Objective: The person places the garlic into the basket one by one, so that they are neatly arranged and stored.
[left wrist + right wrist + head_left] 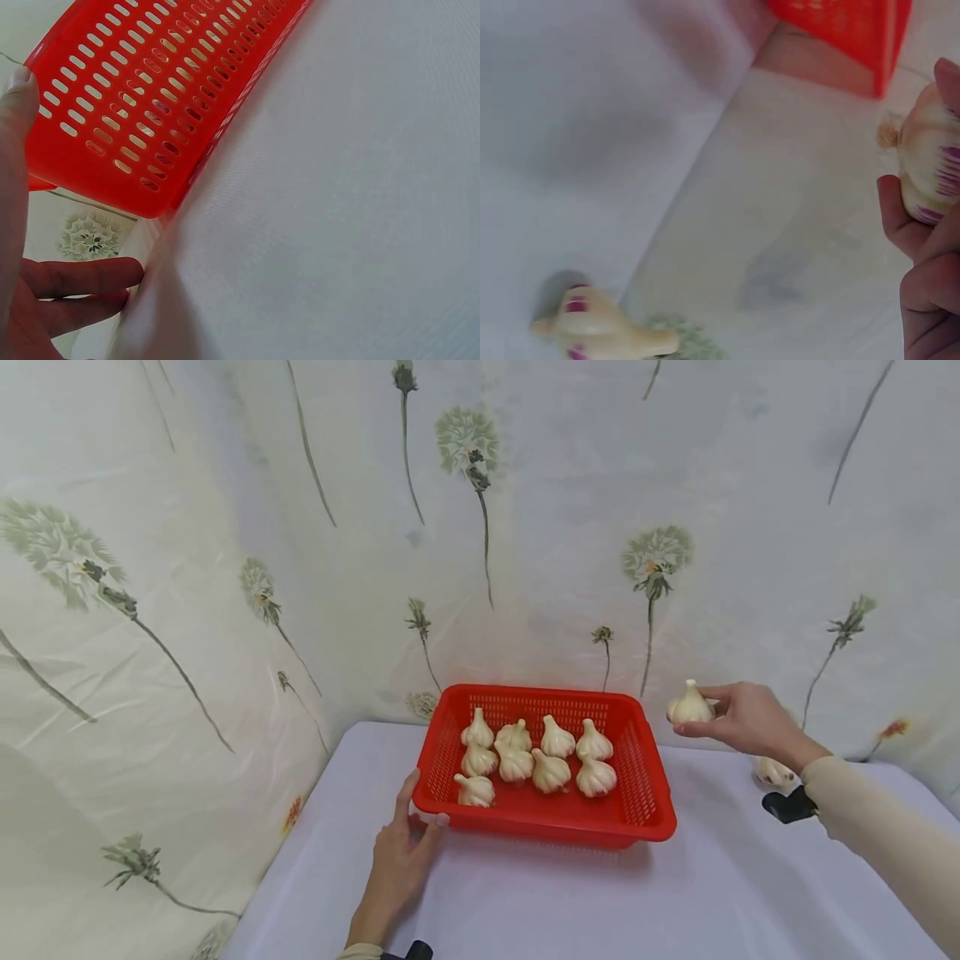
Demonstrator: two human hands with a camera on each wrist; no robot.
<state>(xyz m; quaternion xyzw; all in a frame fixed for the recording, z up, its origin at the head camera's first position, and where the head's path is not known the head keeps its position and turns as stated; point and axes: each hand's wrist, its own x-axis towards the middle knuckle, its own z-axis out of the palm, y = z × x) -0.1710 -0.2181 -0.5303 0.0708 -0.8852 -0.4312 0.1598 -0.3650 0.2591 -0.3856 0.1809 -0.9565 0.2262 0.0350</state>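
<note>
My right hand (753,717) pinches a garlic bulb (691,705) between thumb and fingers, raised to the right of the red plastic basket (540,822). In the right wrist view the held bulb (930,161) shows purple streaks and a rooty base. At the basket's near left corner is my left hand (401,864), its thumb touching the rim and its fingers extended along the left side. In the left wrist view two straight fingers (90,277) sit apart from the slotted wall. Several white garlic bulbs (551,772) lie inside the basket, mostly toward its left and middle.
Another garlic bulb (775,773) lies on the white tablecloth (570,910) at the right, partly hidden by my right wrist. A curtain with a dandelion print (555,527) hangs behind the table and along its left side.
</note>
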